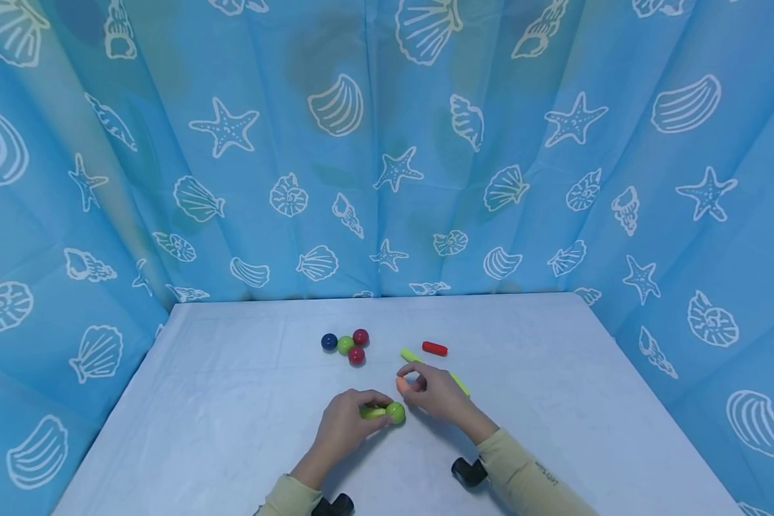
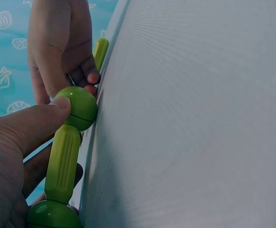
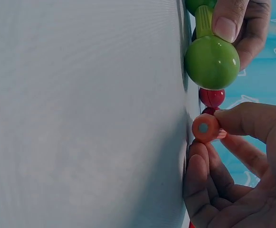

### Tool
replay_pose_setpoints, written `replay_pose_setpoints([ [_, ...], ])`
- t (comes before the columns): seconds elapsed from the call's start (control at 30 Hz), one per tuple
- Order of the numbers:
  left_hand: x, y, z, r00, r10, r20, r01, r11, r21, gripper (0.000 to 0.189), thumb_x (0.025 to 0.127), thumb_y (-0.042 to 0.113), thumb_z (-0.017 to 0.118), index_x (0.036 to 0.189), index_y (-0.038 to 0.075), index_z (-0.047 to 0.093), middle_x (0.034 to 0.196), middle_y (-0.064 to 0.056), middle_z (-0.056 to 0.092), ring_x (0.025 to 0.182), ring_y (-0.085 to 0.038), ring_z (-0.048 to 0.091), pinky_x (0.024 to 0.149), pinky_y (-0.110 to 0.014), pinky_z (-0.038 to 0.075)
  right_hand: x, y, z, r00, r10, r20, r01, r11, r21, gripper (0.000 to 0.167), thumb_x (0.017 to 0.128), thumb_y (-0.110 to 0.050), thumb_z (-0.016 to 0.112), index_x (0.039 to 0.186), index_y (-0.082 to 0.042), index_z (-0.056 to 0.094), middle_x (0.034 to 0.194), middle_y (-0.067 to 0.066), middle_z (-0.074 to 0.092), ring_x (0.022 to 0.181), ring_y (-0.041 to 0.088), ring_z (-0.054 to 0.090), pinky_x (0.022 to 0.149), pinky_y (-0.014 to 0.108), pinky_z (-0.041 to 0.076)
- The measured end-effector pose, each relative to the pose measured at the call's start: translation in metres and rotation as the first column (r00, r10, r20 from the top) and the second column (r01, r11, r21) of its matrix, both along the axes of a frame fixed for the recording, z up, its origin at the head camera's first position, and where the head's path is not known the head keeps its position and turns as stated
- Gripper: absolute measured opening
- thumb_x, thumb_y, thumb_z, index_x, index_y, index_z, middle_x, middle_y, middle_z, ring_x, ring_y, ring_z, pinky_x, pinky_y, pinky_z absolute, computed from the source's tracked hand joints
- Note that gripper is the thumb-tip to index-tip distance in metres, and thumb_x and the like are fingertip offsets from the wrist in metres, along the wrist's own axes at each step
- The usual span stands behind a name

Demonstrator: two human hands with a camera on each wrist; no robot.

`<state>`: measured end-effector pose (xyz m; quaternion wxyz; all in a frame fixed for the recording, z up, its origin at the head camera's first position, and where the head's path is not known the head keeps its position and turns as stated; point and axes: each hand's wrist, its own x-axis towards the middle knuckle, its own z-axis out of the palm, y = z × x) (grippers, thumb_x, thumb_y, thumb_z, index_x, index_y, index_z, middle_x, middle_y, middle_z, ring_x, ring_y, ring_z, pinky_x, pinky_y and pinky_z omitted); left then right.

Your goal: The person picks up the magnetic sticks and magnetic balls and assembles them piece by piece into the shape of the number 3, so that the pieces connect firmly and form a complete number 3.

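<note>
My left hand [image 1: 345, 424] grips a yellow-green magnetic rod [image 2: 63, 164] low over the white table. A shiny green ball [image 1: 395, 413] sits on the rod's right end, with the thumb laid against it in the left wrist view. At the other end is a second green ball [image 2: 53, 214], mostly covered by the hand in the head view. Just right of the first ball, my right hand [image 1: 440, 393] pinches a short orange magnetic rod [image 3: 205, 127] between thumb and fingers. Its round, grey-centred end faces the camera in the right wrist view, a small gap away from the green ball.
Farther back on the table [image 1: 232, 373] cluster a dark blue ball [image 1: 330, 342], a green ball [image 1: 345, 345] and two red balls [image 1: 356, 355]. A red rod [image 1: 435, 348] lies behind the right hand. Yellow-green pieces [image 1: 460, 385] show on both sides of it. A blue shell-print curtain [image 1: 374, 179] surrounds the table.
</note>
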<state>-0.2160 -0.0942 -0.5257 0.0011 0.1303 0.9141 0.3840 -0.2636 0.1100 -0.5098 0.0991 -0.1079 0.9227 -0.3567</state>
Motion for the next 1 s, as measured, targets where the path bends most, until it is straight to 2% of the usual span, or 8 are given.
replay_pose_setpoints([
  [0.17,0.0009,-0.0002,0.0012,1.0,-0.003,0.002,0.003,1.0,-0.007,0.025,0.084,0.034,0.084,0.108,0.028,0.079,0.1,0.017,0.074,0.096,-0.01,0.062,0.086,-0.039,0.049,-0.0008,-0.0002,-0.0006,0.999,-0.012,0.042,0.015,0.997,-0.08,0.033,0.092,-0.025,0.074,0.123,-0.021,0.062,0.086,-0.003,0.064,0.076,0.016,0.059,0.068,0.03,0.052],
  [0.4,0.0029,-0.0003,0.0025,1.0,-0.003,-0.01,0.003,1.0,-0.007,0.025,0.084,0.033,0.085,0.107,0.026,0.079,0.1,0.015,0.074,0.095,-0.011,0.062,0.084,-0.037,0.049,-0.0038,0.0002,-0.0035,0.991,-0.018,0.133,0.045,0.978,-0.202,0.033,0.095,-0.03,0.072,0.123,-0.02,0.058,0.087,-0.002,0.069,0.074,0.019,0.062,0.069,0.031,0.052],
  [0.7,0.0009,-0.0005,0.0019,1.0,-0.002,-0.009,0.002,1.0,-0.009,0.025,0.084,0.034,0.084,0.108,0.027,0.079,0.1,0.016,0.074,0.093,-0.009,0.061,0.083,-0.036,0.048,-0.004,-0.0027,-0.0032,0.986,-0.009,0.164,0.048,0.971,-0.234,0.035,0.095,-0.032,0.072,0.123,-0.018,0.058,0.089,-0.001,0.069,0.077,0.019,0.062,0.07,0.031,0.052],
  [1.0,0.0003,-0.0001,0.0003,1.0,0.0,-0.002,0.0,1.0,-0.004,0.025,0.085,0.034,0.083,0.109,0.027,0.078,0.103,0.015,0.074,0.094,-0.01,0.061,0.083,-0.036,0.048,-0.0024,-0.006,-0.0027,0.984,-0.027,0.174,0.063,0.977,-0.204,0.036,0.093,-0.035,0.074,0.122,-0.019,0.06,0.088,-0.002,0.069,0.081,0.018,0.063,0.074,0.033,0.053],
])
